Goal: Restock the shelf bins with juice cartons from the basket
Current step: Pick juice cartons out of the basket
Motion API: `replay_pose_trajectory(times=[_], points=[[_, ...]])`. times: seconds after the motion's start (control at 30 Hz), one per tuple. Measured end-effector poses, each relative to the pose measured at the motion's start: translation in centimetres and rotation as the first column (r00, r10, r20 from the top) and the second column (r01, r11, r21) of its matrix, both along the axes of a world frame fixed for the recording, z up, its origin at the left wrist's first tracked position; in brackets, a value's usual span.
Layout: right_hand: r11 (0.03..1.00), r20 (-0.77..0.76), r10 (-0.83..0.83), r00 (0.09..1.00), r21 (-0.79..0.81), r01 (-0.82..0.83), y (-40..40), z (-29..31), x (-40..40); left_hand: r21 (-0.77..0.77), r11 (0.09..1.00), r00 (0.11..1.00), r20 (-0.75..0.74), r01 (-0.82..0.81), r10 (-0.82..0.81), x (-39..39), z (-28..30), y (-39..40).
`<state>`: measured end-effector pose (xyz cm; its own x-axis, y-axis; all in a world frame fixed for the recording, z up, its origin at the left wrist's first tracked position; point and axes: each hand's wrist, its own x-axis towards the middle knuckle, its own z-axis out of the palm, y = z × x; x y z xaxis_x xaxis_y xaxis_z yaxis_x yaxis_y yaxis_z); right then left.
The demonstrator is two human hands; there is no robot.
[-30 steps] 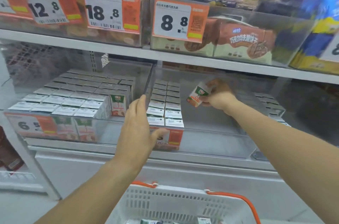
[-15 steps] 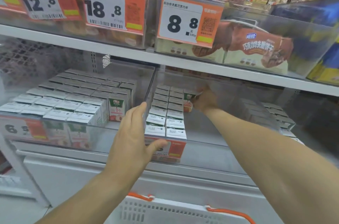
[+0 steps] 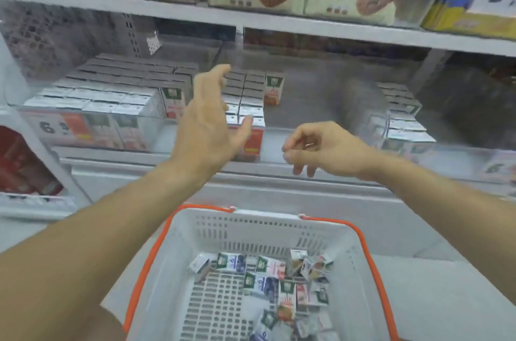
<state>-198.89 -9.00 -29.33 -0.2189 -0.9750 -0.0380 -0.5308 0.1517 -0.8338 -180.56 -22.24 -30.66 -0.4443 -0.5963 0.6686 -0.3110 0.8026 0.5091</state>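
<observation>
A white basket with orange handles point(image 3: 251, 219) sits below the shelf and holds several small juice cartons point(image 3: 286, 303) lying loose. In the clear middle shelf bin point(image 3: 307, 142), two rows of cartons point(image 3: 247, 98) stand, and a single orange-fronted carton point(image 3: 274, 88) stands upright beside them at the back. My left hand point(image 3: 208, 124) is raised in front of that bin with fingers spread and holds nothing. My right hand point(image 3: 321, 148) hovers in front of the bin's edge, above the basket, fingers loosely curled and empty.
A full bin of cartons point(image 3: 111, 95) is on the left with a 6.8 price tag. Another bin with cartons point(image 3: 402, 114) is on the right. The upper shelf point(image 3: 279, 24) carries biscuit packs and price tags. Grey floor surrounds the basket.
My right hand let go of the carton at the back of the middle bin and drew back out toward the basket. The view tilted down, showing the basket's contents.
</observation>
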Motion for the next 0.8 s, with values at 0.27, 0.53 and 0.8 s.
replay_pose_trajectory(times=[0.27, 0.53, 0.8], points=[[0.707, -0.06, 0.187, 0.981, 0.702, -0.092, 7.1, -21.4, 0.1, 0.5, 0.857, 0.649, 0.611, 0.128, -0.454, 0.0, -10.2, 5.0], [0.664, -0.052, 0.235, 0.971, 0.738, -0.121, 12.6, -31.9, 2.5, 0.788, 0.529, 0.435, 0.615, -0.314, -0.658, 2.7, -30.2, 14.0], [0.679, -0.228, 0.452, 0.862, 0.715, -0.167, 11.8, -36.9, 6.0, 0.836, 0.326, 0.503, 0.531, -0.441, -0.682, 3.1, -38.0, 15.7]])
